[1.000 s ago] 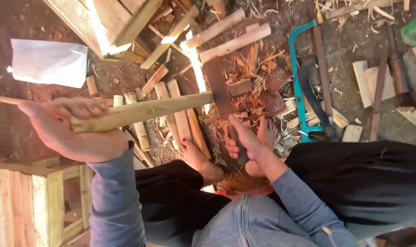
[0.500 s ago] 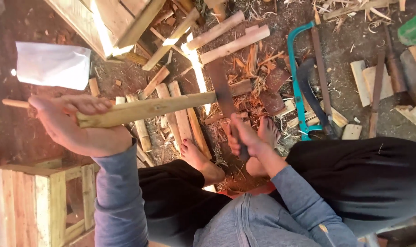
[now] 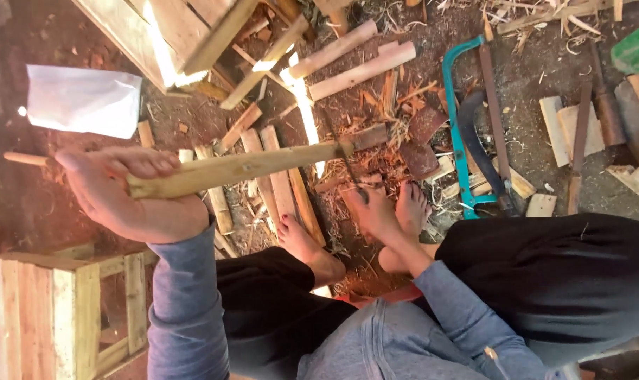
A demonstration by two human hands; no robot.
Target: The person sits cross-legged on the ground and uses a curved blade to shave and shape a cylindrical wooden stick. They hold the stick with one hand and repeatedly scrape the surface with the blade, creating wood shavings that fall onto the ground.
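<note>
**Gripping a pale wooden stick over a floor of shavings**

Looking down through the head camera, the only view I have, I see my left hand point(image 3: 126, 193) wrapped tight round the near end of a long pale wooden stick point(image 3: 242, 167). It lies almost level across the middle of the scene, and its far tip reaches right toward a dark blade point(image 3: 349, 163). My right hand point(image 3: 372, 211) sits lower and to the right, closed round a handle I can hardly make out, with the blade rising from it to meet the stick's right end. Whether steel is biting into the wood or only touching it, I cannot tell.

Two bare feet rest on the ground just beside that hand, one point(image 3: 302, 243) to its left and one point(image 3: 411, 207) to its right, among reddish wood shavings point(image 3: 375, 141). Split wooden slats point(image 3: 280, 179) lie under the stick. Farther right a teal-framed bow saw point(image 3: 456, 127) lies on the dirt, a dark curved blade point(image 3: 481, 151) across it. Two round pale billets point(image 3: 361, 70) lie at the far side. A white sheet point(image 3: 84, 100) lies at the far left, above my left hand. A small wooden crate point(image 3: 52, 309) stands at the near left, and a larger timber frame point(image 3: 186, 35) sits at the far side, sunlit along one edge
</note>
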